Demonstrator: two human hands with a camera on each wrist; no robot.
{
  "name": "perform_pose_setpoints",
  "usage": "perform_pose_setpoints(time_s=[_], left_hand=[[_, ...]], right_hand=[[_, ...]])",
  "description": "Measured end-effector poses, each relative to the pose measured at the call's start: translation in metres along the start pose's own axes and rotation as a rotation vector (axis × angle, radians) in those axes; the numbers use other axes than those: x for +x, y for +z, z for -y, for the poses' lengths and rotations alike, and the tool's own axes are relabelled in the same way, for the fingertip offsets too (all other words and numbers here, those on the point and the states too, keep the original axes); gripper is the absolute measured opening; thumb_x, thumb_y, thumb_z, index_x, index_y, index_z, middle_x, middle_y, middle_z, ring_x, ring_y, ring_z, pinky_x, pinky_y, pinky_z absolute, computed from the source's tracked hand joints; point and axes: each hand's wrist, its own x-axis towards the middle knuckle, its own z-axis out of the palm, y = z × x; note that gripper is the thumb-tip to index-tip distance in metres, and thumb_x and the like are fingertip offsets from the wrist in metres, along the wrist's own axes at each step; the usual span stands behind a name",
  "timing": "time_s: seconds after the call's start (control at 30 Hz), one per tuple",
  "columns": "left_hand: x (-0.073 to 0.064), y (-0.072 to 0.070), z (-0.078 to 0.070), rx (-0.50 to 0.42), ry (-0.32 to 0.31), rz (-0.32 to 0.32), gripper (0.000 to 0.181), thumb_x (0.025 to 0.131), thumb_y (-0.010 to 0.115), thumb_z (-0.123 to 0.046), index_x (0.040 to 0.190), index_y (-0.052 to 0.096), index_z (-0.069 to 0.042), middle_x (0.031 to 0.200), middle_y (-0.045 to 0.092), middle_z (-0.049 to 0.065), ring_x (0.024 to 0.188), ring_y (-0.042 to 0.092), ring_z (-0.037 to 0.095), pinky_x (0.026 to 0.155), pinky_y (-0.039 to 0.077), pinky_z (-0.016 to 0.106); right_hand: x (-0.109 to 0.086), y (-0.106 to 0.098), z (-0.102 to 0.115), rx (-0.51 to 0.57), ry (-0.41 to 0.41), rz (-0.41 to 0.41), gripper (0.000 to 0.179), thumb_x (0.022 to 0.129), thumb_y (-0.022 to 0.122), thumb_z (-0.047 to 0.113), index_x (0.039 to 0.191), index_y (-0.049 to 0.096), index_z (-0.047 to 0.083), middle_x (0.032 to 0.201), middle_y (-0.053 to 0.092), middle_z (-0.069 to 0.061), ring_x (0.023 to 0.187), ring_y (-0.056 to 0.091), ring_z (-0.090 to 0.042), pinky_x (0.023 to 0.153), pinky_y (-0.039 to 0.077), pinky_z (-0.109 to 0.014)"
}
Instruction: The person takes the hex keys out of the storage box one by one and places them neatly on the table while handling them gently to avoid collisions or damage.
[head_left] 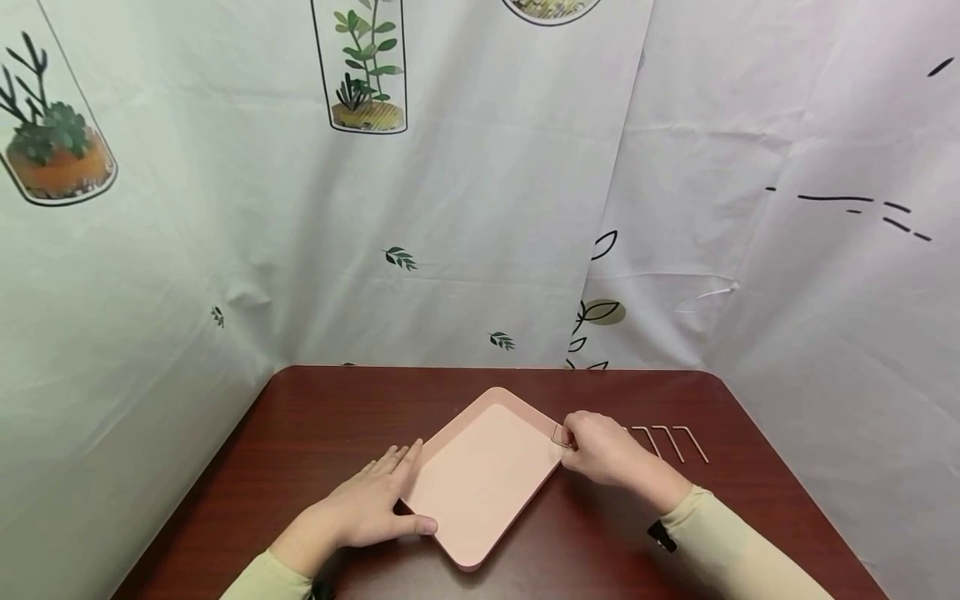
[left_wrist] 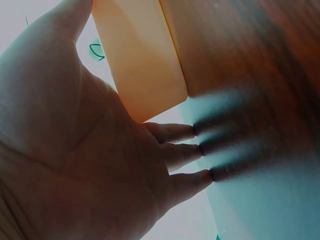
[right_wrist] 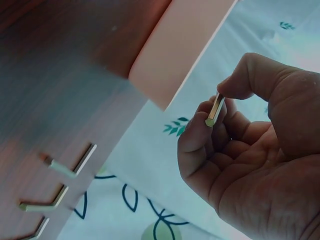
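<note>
A shallow pink rectangular tray point(head_left: 480, 479) sits cornerwise on the dark red table. My left hand point(head_left: 371, 500) rests against its near left corner, fingers straight along one side and thumb at the other edge. In the left wrist view, several fingertips point(left_wrist: 201, 150) meet the tabletop beside the tray wall. With thumb and fingers, my right hand point(head_left: 603, 448) pinches an L-shaped hex key point(right_wrist: 216, 111). Its bent end overlaps the tray's right corner in the head view.
Right of the tray, more L-shaped hex keys point(head_left: 690, 443) lie in a row on the table point(head_left: 360, 408), partly behind the right hand. White cloth point(head_left: 480, 208) with plant prints hangs behind the table and along both sides.
</note>
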Motion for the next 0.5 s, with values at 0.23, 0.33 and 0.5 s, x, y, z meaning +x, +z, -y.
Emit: perform_pose_setpoints(time_s=[0.23, 0.33, 0.5], left_hand=[[0.001, 0.0, 0.0, -0.001, 0.0, 0.002, 0.129, 0.091, 0.072, -0.083, 0.175, 0.025, 0.003, 0.179, 0.031, 0.023, 0.163, 0.032, 0.05, 0.126, 0.034, 0.07], [0.002, 0.0, -0.001, 0.0, 0.0, 0.002, 0.128, 0.091, 0.072, -0.082, 0.174, 0.025, 0.004, 0.179, 0.031, 0.024, 0.163, 0.033, 0.05, 0.126, 0.034, 0.07], [0.002, 0.0, -0.001, 0.004, 0.003, 0.004, 0.128, 0.091, 0.072, -0.082, 0.174, 0.025, 0.004, 0.179, 0.031, 0.024, 0.163, 0.033, 0.051, 0.126, 0.034, 0.07]], right_hand=[[-0.004, -0.004, -0.015, 0.0, 0.036, 0.008, 0.021, 0.074, 0.074, 0.003, 0.079, 0.061, 0.02, 0.074, 0.052, 0.01, 0.069, 0.048, -0.008, 0.064, 0.045, -0.03], [-0.005, -0.008, -0.019, -0.005, 0.07, 0.018, 0.021, 0.075, 0.074, 0.004, 0.08, 0.062, 0.02, 0.076, 0.054, 0.008, 0.07, 0.05, -0.01, 0.065, 0.046, -0.032], [-0.007, -0.013, -0.024, -0.015, 0.082, 0.016, 0.02, 0.075, 0.074, 0.003, 0.082, 0.062, 0.018, 0.076, 0.055, 0.006, 0.07, 0.05, -0.011, 0.066, 0.046, -0.034]])
